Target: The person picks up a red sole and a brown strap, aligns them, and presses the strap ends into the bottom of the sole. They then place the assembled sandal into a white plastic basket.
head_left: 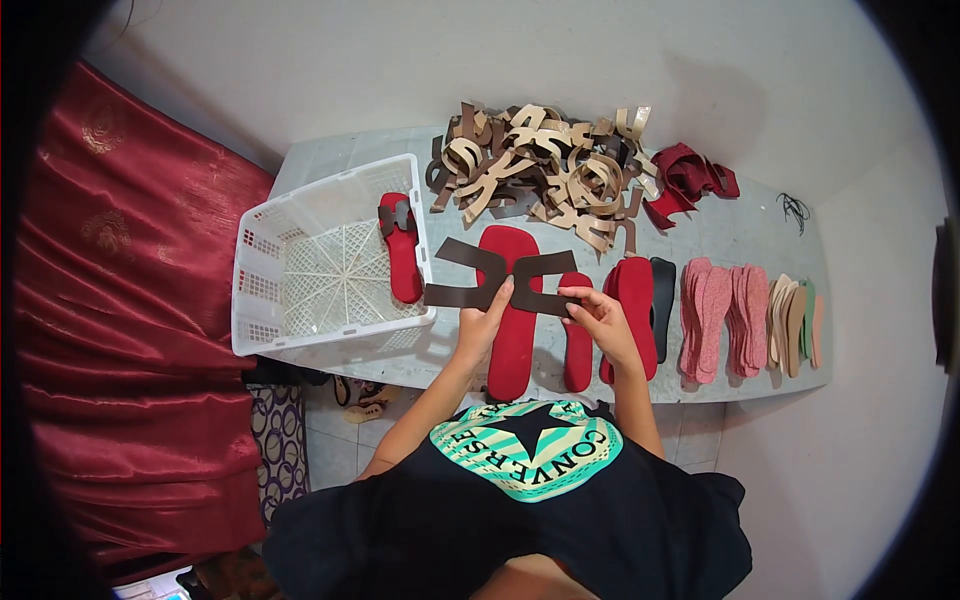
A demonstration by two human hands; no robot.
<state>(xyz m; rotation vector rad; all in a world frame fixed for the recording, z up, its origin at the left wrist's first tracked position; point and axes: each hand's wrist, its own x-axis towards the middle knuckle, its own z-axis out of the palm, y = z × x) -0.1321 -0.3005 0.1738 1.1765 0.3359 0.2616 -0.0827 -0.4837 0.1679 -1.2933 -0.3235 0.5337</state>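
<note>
A dark brown H-shaped sandal strap is held spread out above the table. My left hand pinches it at its narrow middle, thumb on top. Between the fingers of my right hand is the end of its lower right arm. Beneath the strap lies a large red sole, partly covered by it. A narrower red sole sits just to its right, close to my right hand. Further right is a stack of red soles, with a black sole beside it.
To the left, a white plastic basket contains a red sandal with a dark strap. Brown and beige straps are heaped at the back, near red pieces. Pink soles and other coloured soles stand right. A red curtain hangs left.
</note>
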